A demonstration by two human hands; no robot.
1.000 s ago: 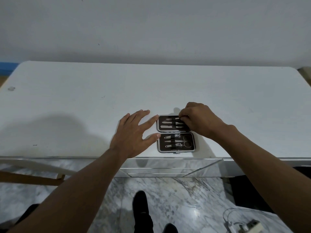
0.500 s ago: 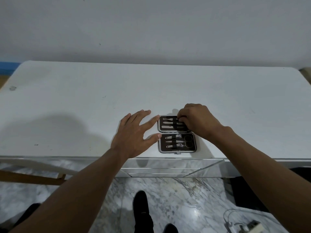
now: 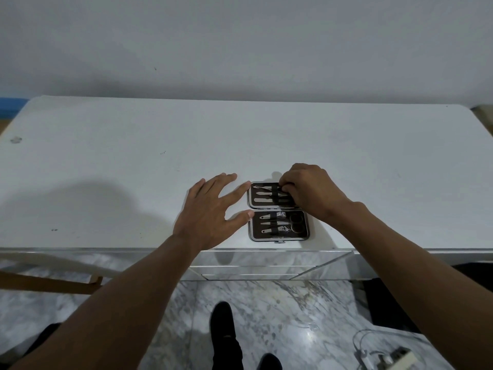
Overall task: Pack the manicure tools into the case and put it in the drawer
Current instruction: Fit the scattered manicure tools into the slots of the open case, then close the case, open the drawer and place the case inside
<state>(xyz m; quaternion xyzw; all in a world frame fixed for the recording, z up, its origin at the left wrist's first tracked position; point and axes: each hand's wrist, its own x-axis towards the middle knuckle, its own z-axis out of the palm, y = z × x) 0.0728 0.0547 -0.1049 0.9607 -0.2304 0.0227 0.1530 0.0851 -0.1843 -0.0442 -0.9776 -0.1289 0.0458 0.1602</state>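
A small dark manicure case [image 3: 278, 236] lies open and flat near the front edge of the white table [image 3: 133, 161]. Several metal tools sit under elastic straps in both halves, with clippers and scissors [image 3: 296, 222] in the near half. My left hand [image 3: 210, 212] lies spread with straight fingers, its index fingertip and thumb tip against the case's left edge. My right hand [image 3: 312, 193] covers the right end of the far half, its fingertips pinching a thin metal tool [image 3: 262, 187] at the top strap.
Mirrored drawer fronts [image 3: 256, 265] run below the table's front edge. A marble floor lies below, with my dark shoes [image 3: 222, 321] on it. A white power strip with cables [image 3: 386, 356] lies at the lower right, and a wooden bar [image 3: 48, 284] at the left.
Both hands and the case have hardly moved. My right fingertips have shifted slightly on the thin tool in the far half.
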